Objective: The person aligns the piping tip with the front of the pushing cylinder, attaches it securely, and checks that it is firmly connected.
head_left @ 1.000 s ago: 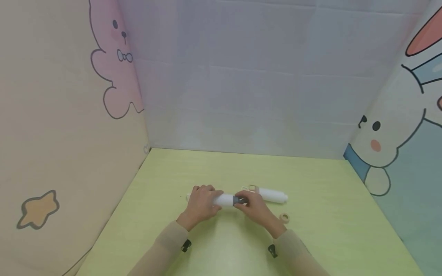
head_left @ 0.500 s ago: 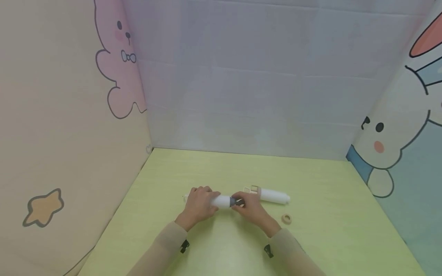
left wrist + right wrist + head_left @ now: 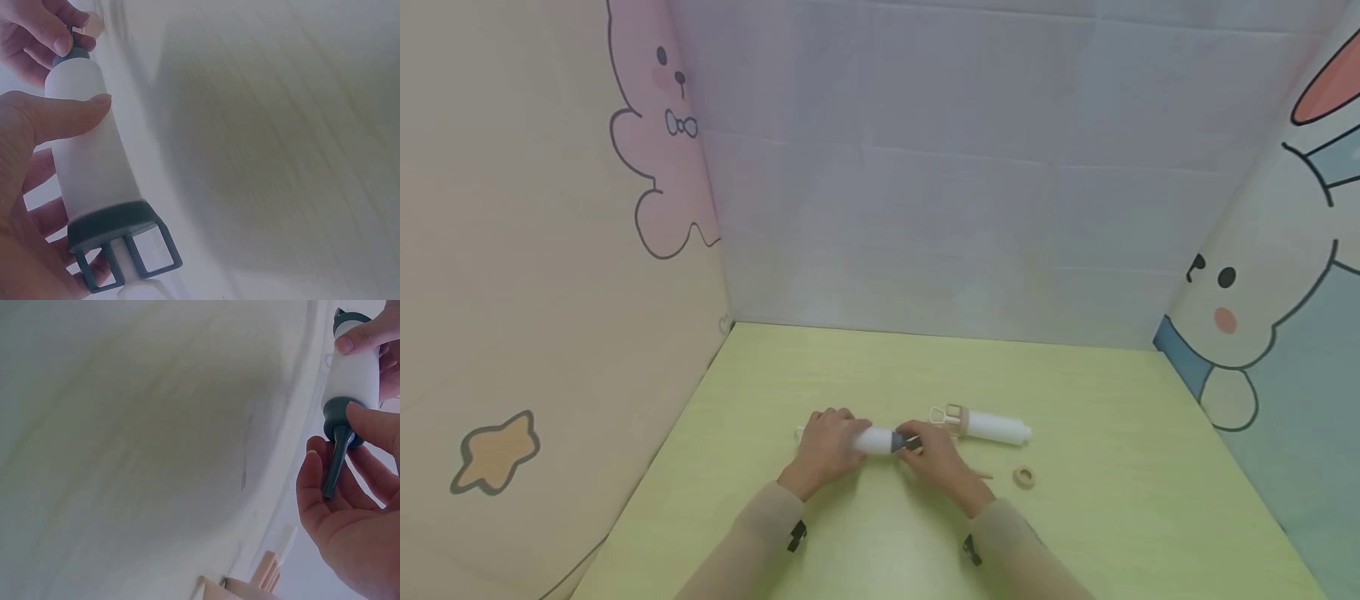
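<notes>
My left hand [image 3: 826, 450] grips the white barrel of a large syringe [image 3: 874, 440], held level over the table. Its dark green finger rings [image 3: 112, 226] and part of a white plunger [image 3: 130, 259] show at the near end in the left wrist view. At the other end, my right hand [image 3: 934, 457] pinches the dark green cap [image 3: 338, 415], with thumb and finger on it. A narrow dark green nozzle [image 3: 337, 459] sticks out of that cap between the right hand's curled fingers. The cap looks seated against the barrel; whether it is tight cannot be seen.
A second white syringe [image 3: 996, 427] with a peach handle end lies just beyond the right hand. Nearer, a small peach ring [image 3: 1024, 477] rests on the yellow-green table [image 3: 1120, 500]. A thin peach piece [image 3: 983, 475] is partly hidden by the right wrist. Cloth walls surround the table.
Both hands and the syringe have shifted slightly left. The right hand keeps its fingers at the cap. A thin peach piece has come into sight beside the right wrist.
</notes>
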Action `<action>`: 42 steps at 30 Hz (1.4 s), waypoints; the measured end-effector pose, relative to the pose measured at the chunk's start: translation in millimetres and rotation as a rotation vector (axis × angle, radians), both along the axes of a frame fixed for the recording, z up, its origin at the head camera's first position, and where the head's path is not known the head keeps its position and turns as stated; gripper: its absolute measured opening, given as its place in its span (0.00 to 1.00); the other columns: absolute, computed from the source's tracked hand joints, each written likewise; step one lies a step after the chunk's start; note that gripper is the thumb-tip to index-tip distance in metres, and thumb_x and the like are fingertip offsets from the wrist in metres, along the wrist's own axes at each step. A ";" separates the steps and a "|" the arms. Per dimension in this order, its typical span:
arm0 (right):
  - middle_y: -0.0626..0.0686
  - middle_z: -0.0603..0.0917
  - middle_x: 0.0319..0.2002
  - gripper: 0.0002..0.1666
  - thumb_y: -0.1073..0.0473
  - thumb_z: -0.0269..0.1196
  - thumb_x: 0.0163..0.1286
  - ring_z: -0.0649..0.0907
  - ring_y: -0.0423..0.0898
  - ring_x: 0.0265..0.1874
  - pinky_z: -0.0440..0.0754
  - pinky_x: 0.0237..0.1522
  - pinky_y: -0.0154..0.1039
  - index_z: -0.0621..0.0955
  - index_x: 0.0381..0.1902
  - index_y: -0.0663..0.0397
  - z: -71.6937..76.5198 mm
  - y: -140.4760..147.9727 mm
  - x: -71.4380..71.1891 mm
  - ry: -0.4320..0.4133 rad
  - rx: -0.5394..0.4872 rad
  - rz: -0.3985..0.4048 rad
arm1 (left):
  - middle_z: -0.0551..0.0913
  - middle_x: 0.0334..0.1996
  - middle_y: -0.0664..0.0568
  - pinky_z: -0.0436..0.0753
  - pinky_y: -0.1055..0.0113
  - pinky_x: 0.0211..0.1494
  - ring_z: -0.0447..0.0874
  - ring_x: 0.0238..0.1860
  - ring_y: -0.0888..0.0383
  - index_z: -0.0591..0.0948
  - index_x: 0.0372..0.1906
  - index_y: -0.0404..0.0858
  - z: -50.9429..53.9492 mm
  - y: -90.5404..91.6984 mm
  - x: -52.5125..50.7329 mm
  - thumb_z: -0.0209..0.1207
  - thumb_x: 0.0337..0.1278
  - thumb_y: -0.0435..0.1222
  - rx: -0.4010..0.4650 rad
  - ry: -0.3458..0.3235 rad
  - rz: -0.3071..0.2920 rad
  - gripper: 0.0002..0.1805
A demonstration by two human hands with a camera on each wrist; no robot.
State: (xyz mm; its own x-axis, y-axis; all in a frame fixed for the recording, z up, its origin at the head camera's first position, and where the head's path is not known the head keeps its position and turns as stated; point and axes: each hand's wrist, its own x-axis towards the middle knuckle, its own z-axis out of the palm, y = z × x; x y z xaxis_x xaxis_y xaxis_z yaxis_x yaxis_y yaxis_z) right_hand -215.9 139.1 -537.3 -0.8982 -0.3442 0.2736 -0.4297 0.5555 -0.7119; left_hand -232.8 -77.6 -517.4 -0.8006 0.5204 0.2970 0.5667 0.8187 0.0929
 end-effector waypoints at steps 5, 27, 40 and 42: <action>0.57 0.84 0.42 0.14 0.67 0.66 0.61 0.84 0.49 0.36 0.81 0.35 0.36 0.80 0.46 0.62 -1.7 -4.5 1.6 -0.027 0.025 -0.035 | 0.82 0.37 0.51 0.74 0.51 0.40 0.78 0.37 0.50 0.84 0.46 0.47 -3.9 -2.0 -1.1 0.70 0.42 0.45 0.003 0.004 0.000 0.21; 0.56 0.84 0.42 0.17 0.63 0.68 0.60 0.83 0.49 0.38 0.79 0.42 0.44 0.80 0.47 0.61 -11.7 -6.3 0.6 -0.115 0.055 -0.068 | 0.83 0.37 0.50 0.74 0.49 0.41 0.78 0.37 0.49 0.85 0.46 0.47 -14.0 -6.4 -1.9 0.71 0.40 0.45 -0.004 -0.022 -0.005 0.22; 0.56 0.83 0.45 0.22 0.61 0.70 0.56 0.81 0.53 0.45 0.76 0.49 0.50 0.80 0.50 0.60 -12.0 -3.1 -1.6 -0.093 0.103 -0.097 | 0.83 0.40 0.50 0.73 0.48 0.45 0.78 0.39 0.49 0.83 0.50 0.45 -15.4 -5.2 -4.8 0.70 0.40 0.45 0.012 -0.033 -0.013 0.25; 0.56 0.83 0.46 0.24 0.61 0.70 0.56 0.81 0.53 0.46 0.75 0.50 0.49 0.80 0.51 0.59 -11.5 -3.0 -1.4 -0.096 0.102 -0.107 | 0.83 0.40 0.50 0.72 0.48 0.46 0.77 0.39 0.49 0.83 0.50 0.44 -15.8 -5.3 -5.9 0.70 0.40 0.45 0.016 -0.041 -0.019 0.26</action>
State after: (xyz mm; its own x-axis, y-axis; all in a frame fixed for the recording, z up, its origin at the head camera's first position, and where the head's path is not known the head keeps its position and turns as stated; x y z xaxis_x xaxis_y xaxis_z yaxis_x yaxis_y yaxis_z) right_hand -217.3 136.1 -548.9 -0.9515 -0.2667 0.1533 -0.2969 0.6658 -0.6845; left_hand -238.7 -82.8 -533.2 -0.8023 0.5311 0.2726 0.5775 0.8061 0.1292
